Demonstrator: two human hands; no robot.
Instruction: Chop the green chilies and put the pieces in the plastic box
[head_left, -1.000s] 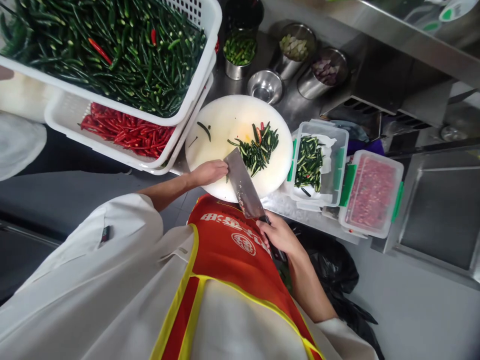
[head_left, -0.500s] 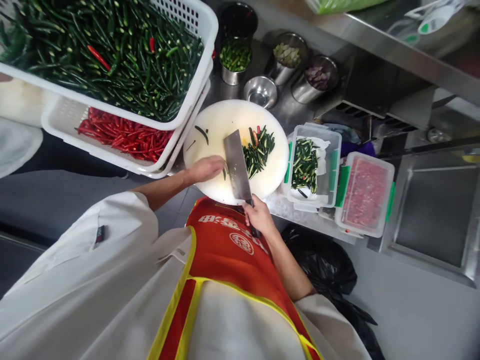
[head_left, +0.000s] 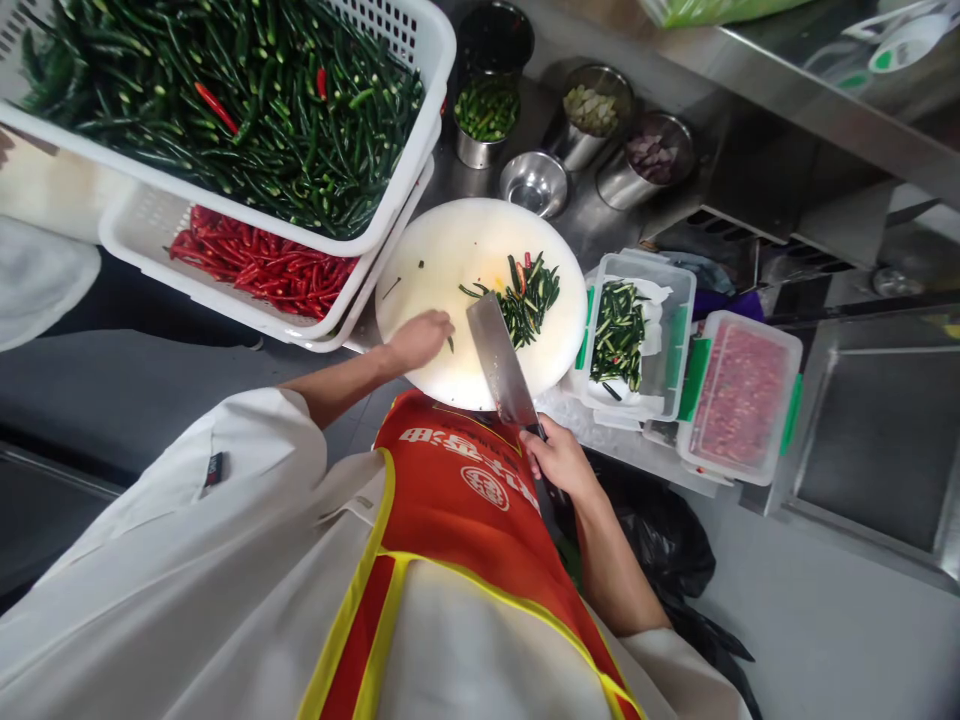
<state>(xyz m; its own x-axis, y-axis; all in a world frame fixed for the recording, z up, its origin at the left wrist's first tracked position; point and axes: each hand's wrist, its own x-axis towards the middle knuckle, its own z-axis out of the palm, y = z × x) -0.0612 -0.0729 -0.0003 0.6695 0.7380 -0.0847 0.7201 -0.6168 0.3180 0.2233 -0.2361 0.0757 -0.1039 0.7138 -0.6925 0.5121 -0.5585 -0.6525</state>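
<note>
My right hand [head_left: 559,455] is wrapped round the handle of a cleaver [head_left: 501,360]. Its broad blade slants over the near edge of a round white cutting board [head_left: 435,235]. Just beyond the blade lies a pile of cut green chilies [head_left: 536,300] with a few red pieces among them. On the board's left side my left hand [head_left: 421,340] is closed, fingers curled together. A small green chili piece [head_left: 451,344] shows at its fingertips; the rest of it is hidden. Little dark scraps [head_left: 391,288] lie farther left on the board.
A white basket of green chilies [head_left: 262,212] stands over another crate with red chilies [head_left: 270,262] at left. Metal pots and a small steel bowl [head_left: 534,184] stand behind the board. To the right are a tub of cut chilies [head_left: 619,335] and a lidded tub [head_left: 742,390].
The cleaver has drawn back right and towards me, off the board's middle. A long dark chili piece has gone from the board's left; a similar one now lies at the pile's left edge.
</note>
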